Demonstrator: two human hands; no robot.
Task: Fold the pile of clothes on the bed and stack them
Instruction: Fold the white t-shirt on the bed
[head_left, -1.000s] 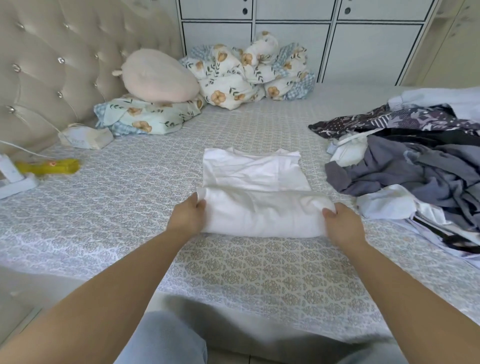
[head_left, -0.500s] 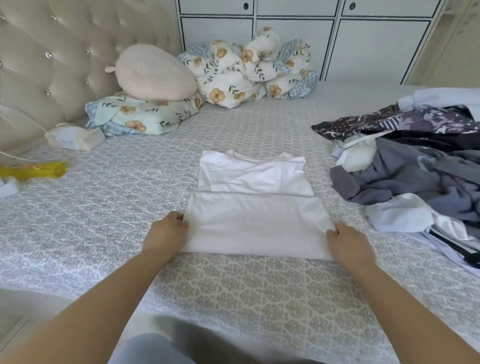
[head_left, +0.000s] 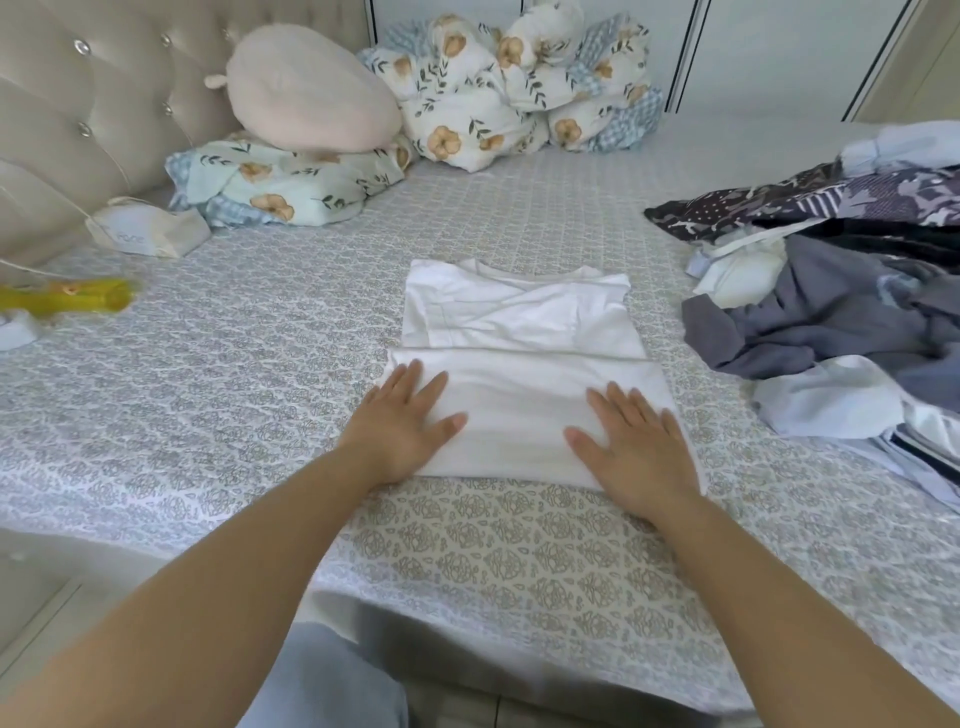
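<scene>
My left hand (head_left: 402, 423) and right hand (head_left: 636, 447) lie flat, fingers straight and slightly spread, pressing the near folded flap of a white T-shirt (head_left: 519, 332) at centre frame; neither hand grips anything. The shirt rests on the patterned bed (head_left: 260, 364), its lower part turned up over the body, its collar end pointing to the upper frame. The unfolded pile of clothes (head_left: 841, 312), grey, dark-patterned and white, sits at right, near the shirt but apart from it. I judge the shirt light, thin and limp: it creases readily, holds no shape unsupported, and slides a little on the sheet. The best hold for a further fold is a pinch at both near corners, or at the two side edges, lifting evenly so the layers stay aligned. At upper left lie a pink cushion (head_left: 306, 88) and floral bedding (head_left: 291, 182).
</scene>
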